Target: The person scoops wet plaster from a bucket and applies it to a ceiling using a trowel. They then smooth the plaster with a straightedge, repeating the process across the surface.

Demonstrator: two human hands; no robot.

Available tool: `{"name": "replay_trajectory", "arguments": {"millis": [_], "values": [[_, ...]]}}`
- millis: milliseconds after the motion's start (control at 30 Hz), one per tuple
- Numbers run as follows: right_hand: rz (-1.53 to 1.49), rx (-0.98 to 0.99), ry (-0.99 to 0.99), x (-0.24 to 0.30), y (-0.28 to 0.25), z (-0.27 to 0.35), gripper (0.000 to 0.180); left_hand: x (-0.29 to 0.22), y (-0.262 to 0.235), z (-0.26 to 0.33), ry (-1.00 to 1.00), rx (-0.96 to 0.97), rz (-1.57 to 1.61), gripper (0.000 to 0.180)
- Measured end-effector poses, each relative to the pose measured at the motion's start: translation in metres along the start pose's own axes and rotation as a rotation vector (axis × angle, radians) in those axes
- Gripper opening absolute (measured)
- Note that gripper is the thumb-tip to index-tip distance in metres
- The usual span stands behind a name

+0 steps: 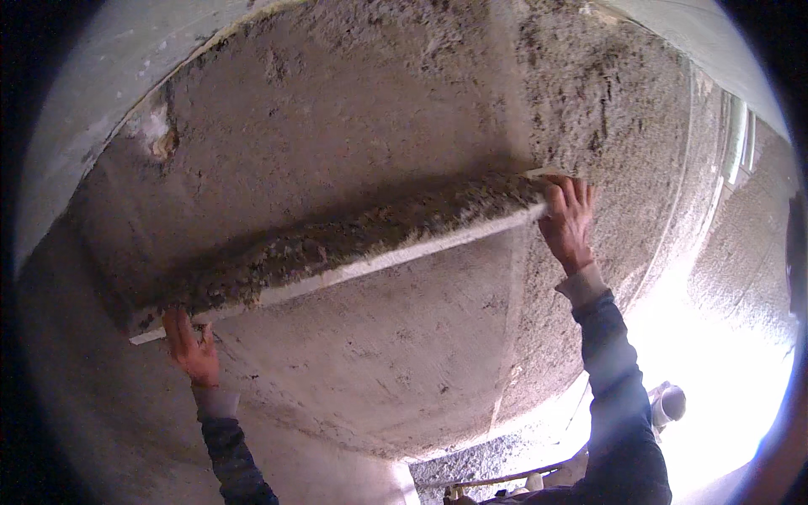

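A long plasterer's straightedge [396, 257] lies across a wall coated in grey-brown plaster [353, 109], its right end higher than its left. Wet mortar [362, 227] is heaped along its upper side for nearly the whole length. Near the lower left end, my left hand [194, 353] is closed on the bar, fingers over its edge. At the upper right end, my right hand [569, 220] wraps round the bar with the fingertips on top. Below the bar the plaster looks fairly smooth.
Rough, pitted plaster [606, 101] covers the wall's right part, beside a pale upright strip [510, 328]. A small hole [162, 141] breaks the wall at upper left. The ceiling [109, 84] borders the top. A round pipe end [670, 403] shows at lower right, against glare.
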State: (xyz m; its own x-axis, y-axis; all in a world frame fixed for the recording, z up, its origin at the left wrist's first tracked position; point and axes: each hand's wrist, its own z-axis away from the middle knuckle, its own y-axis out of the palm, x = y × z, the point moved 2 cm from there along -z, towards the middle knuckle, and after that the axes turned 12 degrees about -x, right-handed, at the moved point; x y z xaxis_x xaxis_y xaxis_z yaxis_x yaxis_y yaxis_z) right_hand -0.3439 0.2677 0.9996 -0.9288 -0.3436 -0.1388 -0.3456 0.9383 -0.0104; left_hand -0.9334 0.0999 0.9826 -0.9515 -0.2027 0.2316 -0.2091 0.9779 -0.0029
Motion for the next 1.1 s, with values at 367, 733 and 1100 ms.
{"name": "replay_trajectory", "arguments": {"millis": [367,733,1100], "values": [[0.071,-0.087,-0.116,-0.024,0.012,-0.112,0.046,0.039,0.014,-0.098,-0.032,-0.050,-0.139,0.052],[0.039,0.102,-0.069,-0.015,0.010,0.088,0.039,-0.042,0.003,0.132,-0.128,0.055,0.105,0.074],[0.193,0.044,0.006,-0.037,0.040,-0.051,0.061,-0.004,-0.003,-0.031,-0.108,-0.222,0.023,0.050]]}}
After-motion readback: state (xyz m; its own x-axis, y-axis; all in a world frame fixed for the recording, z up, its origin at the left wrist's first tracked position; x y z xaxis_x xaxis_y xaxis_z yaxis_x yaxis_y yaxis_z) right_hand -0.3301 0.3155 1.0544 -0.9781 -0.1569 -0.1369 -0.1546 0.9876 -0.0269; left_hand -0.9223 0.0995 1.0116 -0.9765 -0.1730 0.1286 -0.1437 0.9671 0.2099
